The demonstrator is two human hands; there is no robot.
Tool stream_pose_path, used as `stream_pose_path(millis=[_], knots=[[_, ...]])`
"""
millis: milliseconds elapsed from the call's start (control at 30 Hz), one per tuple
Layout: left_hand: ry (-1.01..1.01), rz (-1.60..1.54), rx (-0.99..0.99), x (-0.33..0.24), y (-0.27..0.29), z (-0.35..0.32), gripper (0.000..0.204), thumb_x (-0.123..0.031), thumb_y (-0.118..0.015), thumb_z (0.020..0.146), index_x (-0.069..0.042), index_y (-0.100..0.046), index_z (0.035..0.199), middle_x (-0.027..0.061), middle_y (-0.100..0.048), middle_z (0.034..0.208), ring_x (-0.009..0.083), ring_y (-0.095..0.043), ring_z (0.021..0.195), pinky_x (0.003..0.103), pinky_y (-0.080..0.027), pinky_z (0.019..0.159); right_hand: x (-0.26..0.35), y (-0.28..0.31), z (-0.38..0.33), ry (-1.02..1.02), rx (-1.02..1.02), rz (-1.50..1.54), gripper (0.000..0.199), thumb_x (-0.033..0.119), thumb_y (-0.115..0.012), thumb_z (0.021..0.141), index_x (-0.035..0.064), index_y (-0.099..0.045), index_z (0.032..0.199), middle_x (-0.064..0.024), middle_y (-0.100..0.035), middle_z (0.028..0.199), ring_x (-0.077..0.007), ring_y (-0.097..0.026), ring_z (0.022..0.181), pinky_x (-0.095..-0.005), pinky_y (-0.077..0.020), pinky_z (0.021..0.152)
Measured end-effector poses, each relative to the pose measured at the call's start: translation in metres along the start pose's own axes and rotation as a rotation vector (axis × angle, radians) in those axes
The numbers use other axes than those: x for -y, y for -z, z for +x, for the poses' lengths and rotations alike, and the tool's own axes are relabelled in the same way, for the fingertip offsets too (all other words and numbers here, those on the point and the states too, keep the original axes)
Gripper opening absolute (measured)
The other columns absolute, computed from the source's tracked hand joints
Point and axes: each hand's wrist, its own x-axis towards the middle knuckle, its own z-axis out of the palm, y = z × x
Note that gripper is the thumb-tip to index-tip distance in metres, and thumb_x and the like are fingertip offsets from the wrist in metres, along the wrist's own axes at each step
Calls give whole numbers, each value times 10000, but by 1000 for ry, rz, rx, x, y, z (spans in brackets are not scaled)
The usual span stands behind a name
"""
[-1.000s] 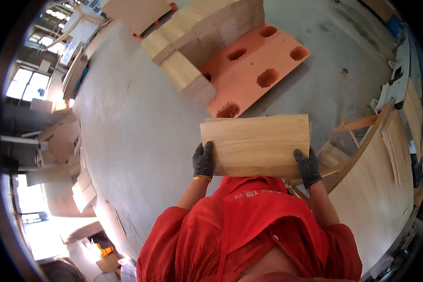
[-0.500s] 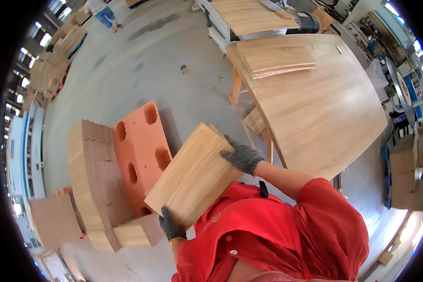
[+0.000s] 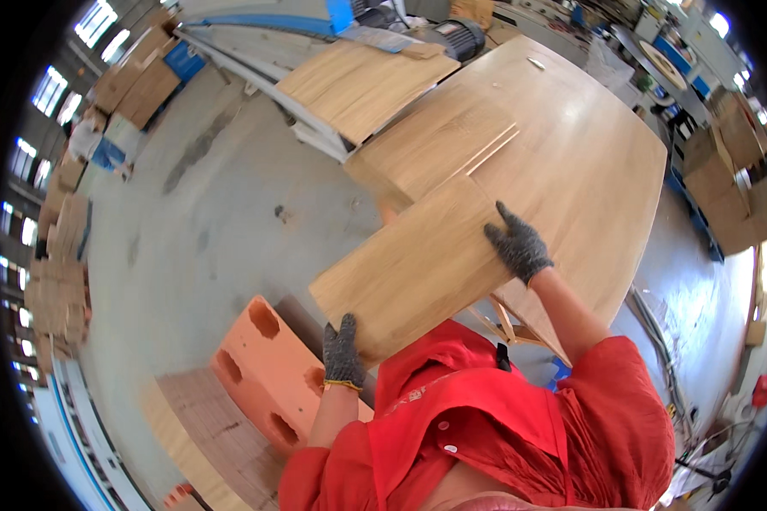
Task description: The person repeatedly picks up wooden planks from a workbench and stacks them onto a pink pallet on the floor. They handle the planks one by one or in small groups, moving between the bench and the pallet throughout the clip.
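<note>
A flat rectangular wood-grain board (image 3: 413, 268) spans the space between my two gloved hands, slightly tilted. My left hand (image 3: 343, 353), in a dark grey knit glove, grips its near left corner with the thumb on top. At the opposite end my right hand (image 3: 520, 247), gloved alike, holds the right edge; its fingers underneath are partly hidden. The board's far right corner overlaps the edge of a large wooden tabletop (image 3: 579, 162). On that tabletop, just beyond the held board, lie stacked wood-grain boards (image 3: 435, 149).
An orange plastic pallet (image 3: 264, 358) with holes stands at lower left, beside a stack of boards (image 3: 222, 426). Behind the tabletop is a machine table with a board (image 3: 362, 85) and a dark motor (image 3: 456, 38). Cardboard boxes (image 3: 733, 187) stand right. A person (image 3: 98, 145) is far left.
Both hands have carried the board up and right, from beside the orange pallet to the tabletop's edge. My view has turned toward the tabletop.
</note>
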Motion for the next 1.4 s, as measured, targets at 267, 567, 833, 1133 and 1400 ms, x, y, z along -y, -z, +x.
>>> stream_pose_path(millis=[267,567,833,1133,1400], knots=[[-117,14,265,-68,-169,92,469,-157,-626,890,-64,-403,1292,138,-545,1188,277,-575,1045,445,-519,853,2,76,179,61,-131,-85,695,514,-552,873,95,-416,1410,-233,-536,1297,-352,-514,1208,-400,-399,1019],[70,242,149,-77,-246,171,573,-228,-685,864,10,-412,1308,131,-568,1213,256,-588,1058,374,-506,860,-32,77,394,10,140,-200,1010,727,-500,788,51,-225,1487,-209,-415,1429,-343,-406,1318,-396,-332,1081],[248,-44,260,-72,-245,176,610,-386,-662,859,-91,-432,1341,128,-571,1258,307,-585,1111,473,-506,930,-15,75,372,42,438,-116,1121,767,-557,716,15,-224,1478,-221,-392,1443,-338,-391,1334,-378,-321,1094],[483,-39,320,-74,-97,177,721,-435,-674,839,-91,-375,1399,139,-523,1313,319,-524,1183,462,-478,962,-20,35,222,34,285,-17,1085,649,-667,710,-47,-267,1440,-257,-518,1305,-366,-497,1221,-380,-398,1026],[505,86,333,-74,-23,181,692,-462,-636,865,-82,-391,1390,120,-501,1346,300,-518,1195,457,-470,975,-7,-4,97,-18,150,95,1008,539,-734,695,5,-311,1438,-250,-491,1322,-390,-463,1228,-428,-376,1040]])
